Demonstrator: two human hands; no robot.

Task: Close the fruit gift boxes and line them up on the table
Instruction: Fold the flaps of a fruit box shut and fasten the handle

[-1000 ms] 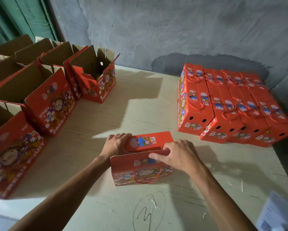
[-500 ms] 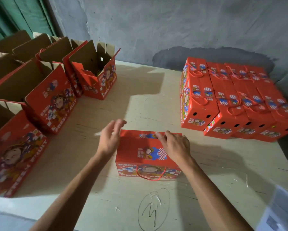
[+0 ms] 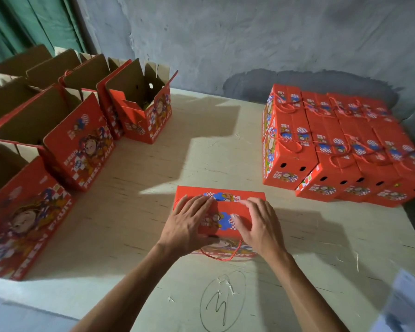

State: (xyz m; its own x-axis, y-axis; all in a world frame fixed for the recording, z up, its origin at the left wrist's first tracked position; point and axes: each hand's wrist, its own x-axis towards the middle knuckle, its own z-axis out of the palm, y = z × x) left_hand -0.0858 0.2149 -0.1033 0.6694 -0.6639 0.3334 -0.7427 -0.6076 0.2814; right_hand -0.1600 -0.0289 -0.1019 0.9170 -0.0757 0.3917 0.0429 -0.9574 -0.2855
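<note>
A red fruit gift box [image 3: 247,195] with cartoon prints stands in the middle of the pale table [image 3: 168,178], its lid flaps folded down. My left hand [image 3: 189,226] lies flat on the left half of the lid, fingers spread. My right hand [image 3: 259,226] presses the right half, fingers straight. A red cord handle [image 3: 222,256] hangs on the box's near face. Several closed red boxes [image 3: 340,149] sit packed in rows at the right. Several open boxes [image 3: 81,130] with raised brown flaps stand in rows at the left.
A grey plaster wall [image 3: 249,39] runs behind the table and a green curtain [image 3: 29,22] hangs at the far left. A circled pen mark [image 3: 222,300] is drawn on the table near its front edge. A blurred white sheet [image 3: 403,305] lies at the bottom right.
The box's lid flaps went from partly raised to folded flat. Both hands moved from the flap edges onto the lid top and now press it down.
</note>
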